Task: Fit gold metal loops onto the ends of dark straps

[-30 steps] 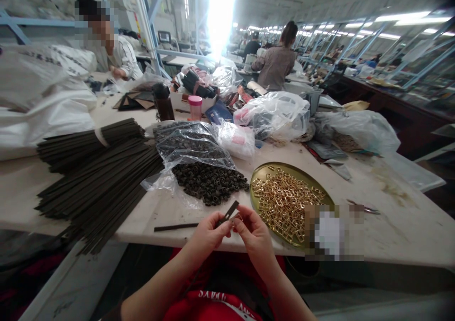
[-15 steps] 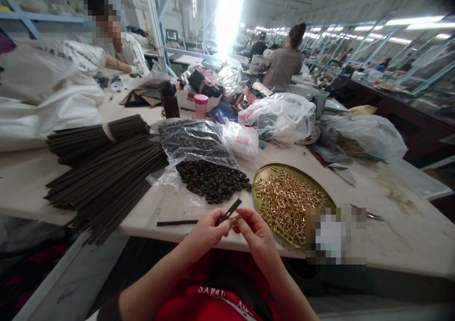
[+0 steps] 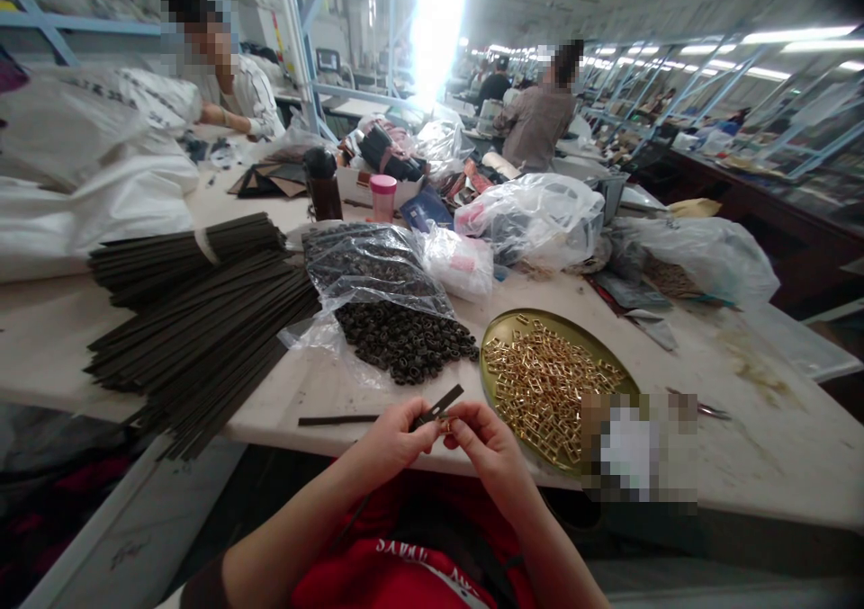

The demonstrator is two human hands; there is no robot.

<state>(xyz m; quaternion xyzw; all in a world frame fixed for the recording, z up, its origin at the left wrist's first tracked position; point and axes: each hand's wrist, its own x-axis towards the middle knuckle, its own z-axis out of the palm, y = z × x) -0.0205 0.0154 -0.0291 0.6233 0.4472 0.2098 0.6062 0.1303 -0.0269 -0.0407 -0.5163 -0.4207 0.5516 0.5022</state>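
Note:
My left hand (image 3: 398, 431) pinches a dark flat strap (image 3: 445, 399) whose slotted end sticks out past the fingers. Right beside it my right hand (image 3: 482, 436) is closed on a small gold buckle (image 3: 446, 425) at the strap, partly hidden by the fingertips. Another dark strap (image 3: 334, 420) lies on the table just left of my left hand. A round tray (image 3: 625, 380) full of small gold buckles (image 3: 540, 384) stands to the right of my hands. Ahead of them is a heap of small black loops (image 3: 409, 344) spilling from a clear plastic bag (image 3: 371, 263).
Bundles of dark straps (image 3: 202, 339) lie at the left, overhanging the table edge. Pliers (image 3: 702, 406) rest at the right. Behind stand a dark bottle (image 3: 322, 186), a pink-lidded jar (image 3: 382, 200) and plastic bags (image 3: 533, 218). A co-worker (image 3: 236, 96) sits at the far left.
My hands stay together over the table edge with strap and buckle, the fingers shifting slightly. The strap end has tilted a little lower. The view has moved very slightly.

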